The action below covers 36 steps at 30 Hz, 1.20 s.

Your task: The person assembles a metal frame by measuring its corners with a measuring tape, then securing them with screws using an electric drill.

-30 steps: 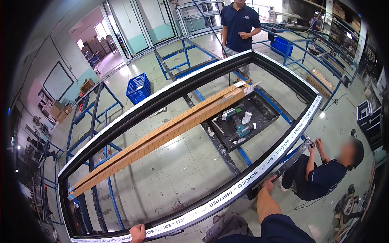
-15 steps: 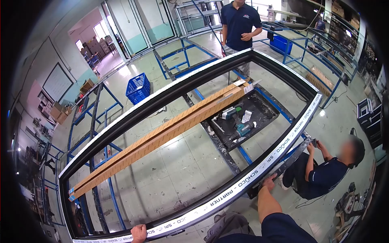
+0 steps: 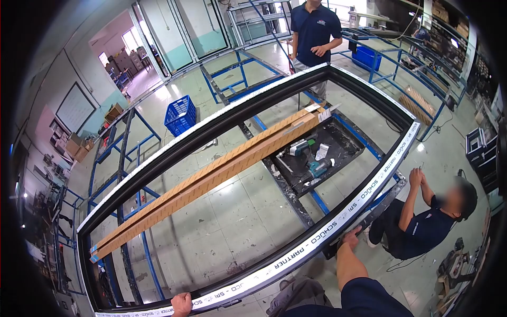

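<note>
A large black window frame (image 3: 296, 258) lies across blue metal stands, with white printed protective tape along its edges. My left hand (image 3: 181, 304) is closed over the near edge of this frame, toward the lower left. Farther right, my right hand (image 3: 348, 239) is closed at the outer side of the frame, by a dark rail (image 3: 381, 207) of the stand. What its fingers hold is hidden. Through the frame's opening I see long cardboard-wrapped profiles (image 3: 211, 178) and a black tray (image 3: 296, 182) holding a teal power drill (image 3: 318, 168).
A person (image 3: 430, 227) crouches at the right beside the frame, hands raised together. Another person (image 3: 316, 34) stands beyond the far edge. A blue crate (image 3: 180, 115) sits on the floor behind the frame. Other blue stands (image 3: 237, 79) are around.
The crouching person has raised their hands from the rail and drawn them together. The standing person has shifted slightly. My hands and the frame have stayed in place.
</note>
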Motion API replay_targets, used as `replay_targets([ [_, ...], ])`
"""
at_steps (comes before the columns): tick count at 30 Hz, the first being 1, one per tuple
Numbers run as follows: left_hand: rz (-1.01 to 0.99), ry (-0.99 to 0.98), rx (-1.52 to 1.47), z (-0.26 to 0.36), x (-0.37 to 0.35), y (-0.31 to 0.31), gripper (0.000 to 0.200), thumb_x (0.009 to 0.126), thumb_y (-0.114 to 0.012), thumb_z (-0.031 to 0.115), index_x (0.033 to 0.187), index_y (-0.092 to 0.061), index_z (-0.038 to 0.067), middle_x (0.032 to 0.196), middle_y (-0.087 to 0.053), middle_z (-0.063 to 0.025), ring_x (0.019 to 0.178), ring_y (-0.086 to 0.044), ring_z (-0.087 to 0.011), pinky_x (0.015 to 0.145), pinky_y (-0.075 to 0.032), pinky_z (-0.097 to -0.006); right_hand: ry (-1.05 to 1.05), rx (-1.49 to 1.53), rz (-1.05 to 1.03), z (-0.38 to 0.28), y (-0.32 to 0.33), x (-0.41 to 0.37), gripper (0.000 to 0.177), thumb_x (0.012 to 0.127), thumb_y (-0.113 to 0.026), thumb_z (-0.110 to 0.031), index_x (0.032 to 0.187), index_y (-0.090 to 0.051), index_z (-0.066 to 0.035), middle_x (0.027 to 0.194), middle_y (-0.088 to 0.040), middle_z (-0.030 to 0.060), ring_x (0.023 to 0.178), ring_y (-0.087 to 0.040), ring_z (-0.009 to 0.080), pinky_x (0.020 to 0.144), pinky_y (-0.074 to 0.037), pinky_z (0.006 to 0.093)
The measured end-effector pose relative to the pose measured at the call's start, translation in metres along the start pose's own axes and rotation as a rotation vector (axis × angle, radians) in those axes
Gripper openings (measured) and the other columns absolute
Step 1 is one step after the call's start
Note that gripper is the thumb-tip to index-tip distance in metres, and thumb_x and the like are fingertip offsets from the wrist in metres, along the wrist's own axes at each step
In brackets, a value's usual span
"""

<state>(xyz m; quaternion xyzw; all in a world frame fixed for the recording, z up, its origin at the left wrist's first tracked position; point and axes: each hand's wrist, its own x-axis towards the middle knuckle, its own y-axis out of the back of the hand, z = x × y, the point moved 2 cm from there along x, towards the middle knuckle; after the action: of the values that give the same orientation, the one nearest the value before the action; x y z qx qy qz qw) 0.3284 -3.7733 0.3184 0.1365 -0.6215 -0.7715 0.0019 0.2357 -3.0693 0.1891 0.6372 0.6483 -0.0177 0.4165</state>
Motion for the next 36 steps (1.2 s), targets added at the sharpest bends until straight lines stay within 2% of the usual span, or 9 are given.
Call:
replay_targets([
  [10,-0.027,0.006,0.004,-0.001,0.0,-0.001,0.044,0.091,-0.046,0.039,0.082,-0.073,0.005,0.077,-0.068,-0.0233,0.079,-0.066,-0.045,0.073,-0.051,-0.0516,-0.021,-0.045,-0.015,0.011,-0.009,0.024,0.105,0.091,-0.031,-0.081,0.112,-0.066,0.017,0.116,-0.066,0.0333,0.114,-0.061,0.0463,0.103,-0.044,0.0483],
  [20,-0.002,-0.027,-0.027,-0.006,0.002,-0.006,0.042,0.092,-0.045,0.035,0.094,-0.076,0.006,0.08,-0.068,-0.0239,0.08,-0.067,-0.0444,0.073,-0.051,-0.0491,0.003,-0.017,0.039,0.015,-0.013,0.025,0.104,0.091,-0.034,-0.079,0.113,-0.064,0.018,0.116,-0.065,0.0355,0.114,-0.061,0.0475,0.1,-0.045,0.0487],
  [23,0.032,-0.045,-0.042,-0.012,0.002,-0.013,0.042,0.092,-0.045,0.035,0.093,-0.076,0.006,0.078,-0.067,-0.0238,0.079,-0.067,-0.0444,0.073,-0.051,-0.049,-0.021,-0.036,0.065,0.004,-0.006,0.009,0.101,0.092,-0.034,-0.077,0.115,-0.065,0.016,0.118,-0.065,0.0339,0.118,-0.06,0.0466,0.102,-0.044,0.0488],
  [28,0.062,-0.085,-0.041,-0.023,0.005,-0.02,0.042,0.092,-0.046,0.036,0.08,-0.071,0.004,0.066,-0.064,-0.02,0.072,-0.065,-0.0433,0.069,-0.049,-0.0504,-0.01,-0.068,0.068,-0.002,0.0,0.0,0.099,0.092,-0.034,-0.076,0.115,-0.066,0.014,0.12,-0.064,0.0335,0.118,-0.06,0.0467,0.103,-0.044,0.049],
  [31,0.01,-0.044,-0.002,-0.02,0.004,-0.017,0.042,0.092,-0.046,0.035,0.08,-0.071,0.004,0.066,-0.064,-0.0195,0.071,-0.065,-0.0435,0.069,-0.049,-0.0503,-0.008,-0.047,0.081,-0.007,0.001,-0.004,0.098,0.092,-0.033,-0.076,0.116,-0.066,0.013,0.12,-0.064,0.0333,0.118,-0.06,0.0467,0.103,-0.044,0.0493],
  [32,-0.023,-0.015,-0.009,-0.017,0.003,-0.014,0.042,0.092,-0.045,0.035,0.082,-0.071,0.004,0.069,-0.065,-0.0205,0.073,-0.065,-0.0439,0.07,-0.049,-0.0505,-0.008,-0.04,0.089,-0.004,0.002,-0.005,0.098,0.092,-0.033,-0.076,0.116,-0.066,0.013,0.12,-0.064,0.0333,0.118,-0.06,0.0467,0.103,-0.044,0.0494],
  [35,-0.171,0.165,0.02,-0.005,-0.001,-0.002,0.051,0.097,-0.052,0.042,0.112,-0.071,-0.003,0.096,-0.07,-0.0288,0.096,-0.068,-0.0427,0.087,-0.05,-0.0495,-0.034,-0.077,0.079,0.001,-0.001,0.004,0.097,0.092,-0.033,-0.077,0.117,-0.066,0.012,0.121,-0.064,0.0328,0.119,-0.059,0.0464,0.103,-0.044,0.0497],
  [36,-0.187,0.182,-0.028,0.0,-0.002,0.002,0.055,0.097,-0.051,0.043,0.113,-0.069,-0.006,0.095,-0.07,-0.0299,0.094,-0.068,-0.0428,0.087,-0.05,-0.0487,-0.033,-0.058,0.087,0.001,-0.002,0.004,0.097,0.092,-0.034,-0.077,0.117,-0.067,0.011,0.121,-0.065,0.0324,0.119,-0.06,0.0458,0.104,-0.044,0.05],
])
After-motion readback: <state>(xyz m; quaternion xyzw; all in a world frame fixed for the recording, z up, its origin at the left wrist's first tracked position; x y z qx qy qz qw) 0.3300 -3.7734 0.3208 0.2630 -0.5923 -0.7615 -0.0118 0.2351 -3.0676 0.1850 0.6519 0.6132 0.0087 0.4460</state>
